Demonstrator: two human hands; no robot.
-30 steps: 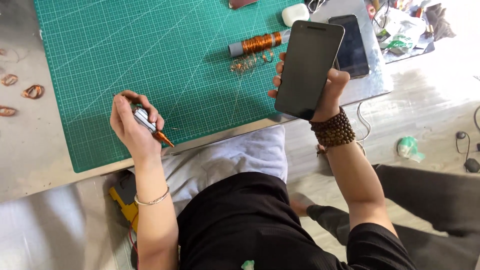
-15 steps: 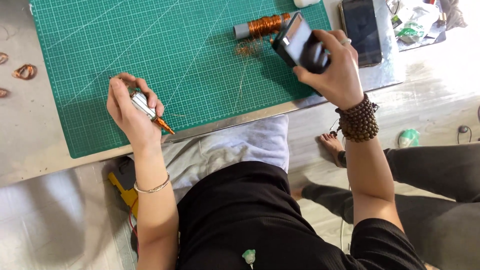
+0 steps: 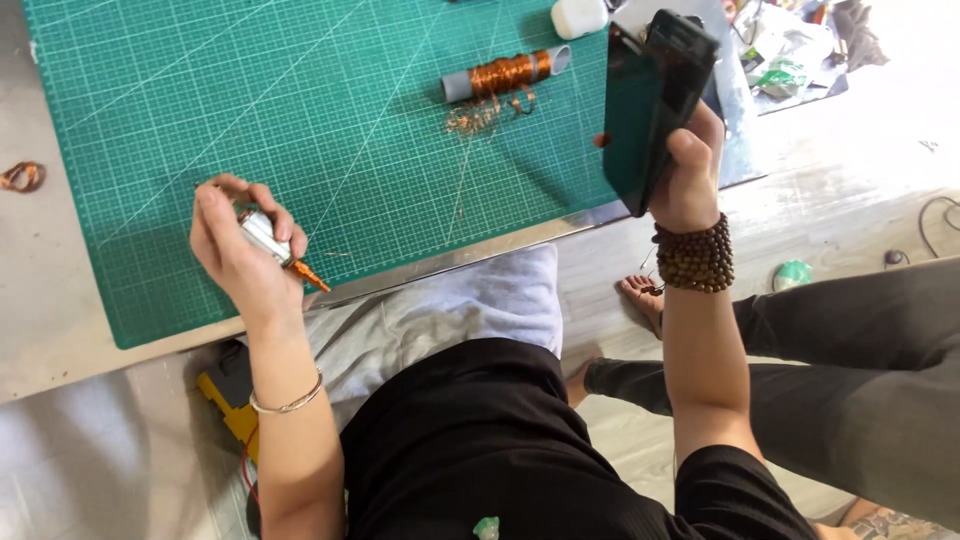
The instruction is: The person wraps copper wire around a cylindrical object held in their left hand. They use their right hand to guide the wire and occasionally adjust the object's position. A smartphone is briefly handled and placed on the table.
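Note:
My left hand (image 3: 235,255) is closed around a small silver cylinder with a copper-orange tip (image 3: 275,245), held over the near edge of the green cutting mat (image 3: 250,110). My right hand (image 3: 690,175), with a bead bracelet on the wrist, grips a dark phone (image 3: 650,105) tilted on edge above the mat's right corner. A grey tube wound with copper wire (image 3: 505,72) lies on the mat to the left of the phone, with loose copper wire scraps (image 3: 478,115) beside it.
A white oval case (image 3: 578,15) lies at the top edge. A copper wire curl (image 3: 22,177) rests on the grey surface left of the mat. A white cloth (image 3: 450,310) covers my lap. A yellow tool (image 3: 230,400) lies on the floor. Bags (image 3: 780,60) lie at the right.
My right hand has turned the phone from flat and facing me to tilted on its edge. My left hand has kept its hold on the silver cylinder.

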